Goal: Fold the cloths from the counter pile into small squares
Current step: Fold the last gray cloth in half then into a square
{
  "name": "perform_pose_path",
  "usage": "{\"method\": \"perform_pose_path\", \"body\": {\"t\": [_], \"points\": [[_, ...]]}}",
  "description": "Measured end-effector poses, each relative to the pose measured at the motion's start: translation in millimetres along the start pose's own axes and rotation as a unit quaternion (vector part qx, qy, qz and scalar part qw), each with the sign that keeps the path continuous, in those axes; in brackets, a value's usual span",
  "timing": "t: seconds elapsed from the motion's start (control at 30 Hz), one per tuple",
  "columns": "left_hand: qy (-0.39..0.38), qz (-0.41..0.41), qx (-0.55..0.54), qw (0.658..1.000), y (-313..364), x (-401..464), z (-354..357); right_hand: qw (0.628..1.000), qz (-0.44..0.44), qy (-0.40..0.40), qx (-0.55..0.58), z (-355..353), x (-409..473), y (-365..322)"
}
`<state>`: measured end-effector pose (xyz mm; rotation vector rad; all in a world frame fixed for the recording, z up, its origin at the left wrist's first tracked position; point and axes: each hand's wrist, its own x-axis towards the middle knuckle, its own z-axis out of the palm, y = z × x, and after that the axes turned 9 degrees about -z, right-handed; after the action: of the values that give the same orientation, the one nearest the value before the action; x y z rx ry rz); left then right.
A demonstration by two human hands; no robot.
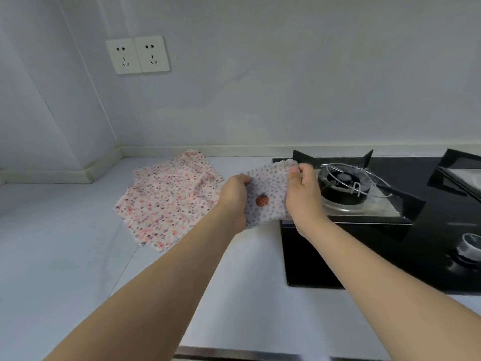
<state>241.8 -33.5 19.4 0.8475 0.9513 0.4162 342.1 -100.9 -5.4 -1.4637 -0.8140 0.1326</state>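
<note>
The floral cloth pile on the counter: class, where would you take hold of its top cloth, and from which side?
Probably pinch the top cloth's near-right corner, coming from the front right. The floral cloth pile lies flat on the counter, skewed, its layers fanned so that edge seems free. Both hands now hold the strawberry-patch cloth.

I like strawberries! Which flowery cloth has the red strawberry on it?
The cloth held up in both hands, beside the stove. The cloths in the pile on the counter show only little flowers.
</note>
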Motion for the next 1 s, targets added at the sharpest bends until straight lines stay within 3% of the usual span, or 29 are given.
{"method": "perform_pose_path", "body": {"t": [0.3, 0.43, 0.7, 1.0], "points": [[-0.07, -0.063, 0.037, 0.995, 92.5, -81.8, 115.7, 0.994, 0.085, 0.056, -0.042, -93.6, 51.3, -136.5], [-0.035, 0.016, 0.108, 0.993, 89.6, -103.0, 178.8, 0.986, 0.115, 0.106, -0.057, -160.2, 58.1, -167.7], [-0.015, 0.246, 0.354, 0.902, 39.5, -113.0, 320.1, 0.974, 0.148, 0.14, -0.099, -312.7, 90.9, -146.2], [-0.019, 0.239, 0.426, 0.872, -9.6, -102.5, 445.9, 0.965, 0.19, 0.103, -0.149, -443.6, 126.3, -100.9]]}}
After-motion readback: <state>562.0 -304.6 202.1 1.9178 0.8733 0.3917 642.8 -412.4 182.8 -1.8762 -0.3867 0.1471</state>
